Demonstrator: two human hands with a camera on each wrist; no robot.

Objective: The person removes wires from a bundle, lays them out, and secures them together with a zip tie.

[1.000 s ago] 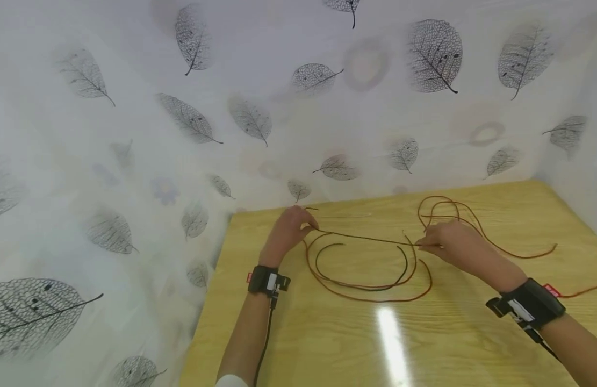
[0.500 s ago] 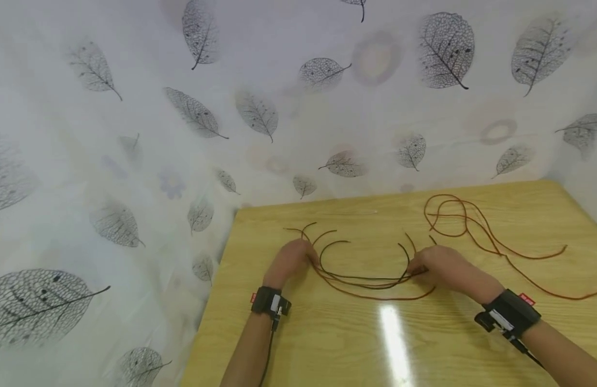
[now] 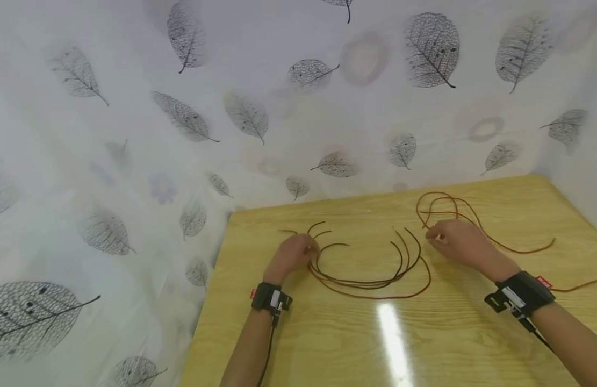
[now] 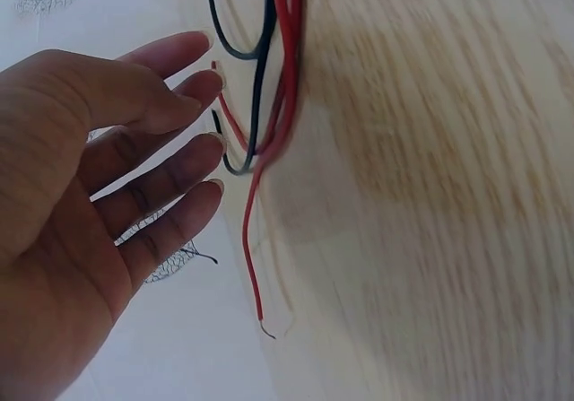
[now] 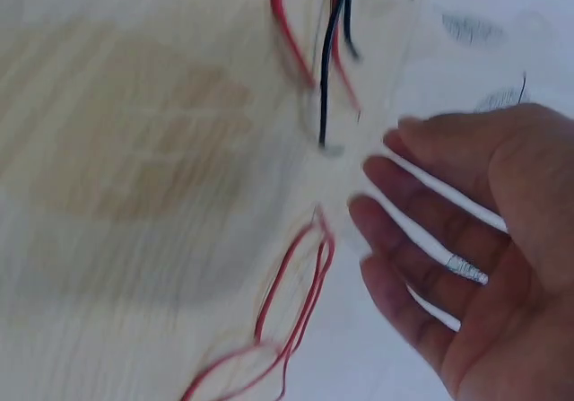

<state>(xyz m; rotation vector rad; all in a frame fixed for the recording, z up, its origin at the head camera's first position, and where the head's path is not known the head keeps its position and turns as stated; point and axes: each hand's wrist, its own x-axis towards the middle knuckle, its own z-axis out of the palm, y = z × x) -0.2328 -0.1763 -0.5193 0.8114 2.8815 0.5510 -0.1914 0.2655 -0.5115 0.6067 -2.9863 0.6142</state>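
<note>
Near the far-left corner of the tabletop [image 3: 448, 338], the left hand [image 3: 290, 257], fingers extended and gripping nothing, is at the left ends of a curved bundle of red and black insulated wires [image 3: 375, 285]; contact is unclear. Handling these thin wires well likely calls for light pinches near both ends, keeping their curves nested. The right hand [image 3: 458, 244], also empty and relaxed, is between the bundle and loose red wires [image 3: 520, 252] toward the far-right corner.

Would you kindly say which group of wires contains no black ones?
The looped thin red wires beside the right hand; the curved wire bundle by the left hand mixes red and black.
</note>
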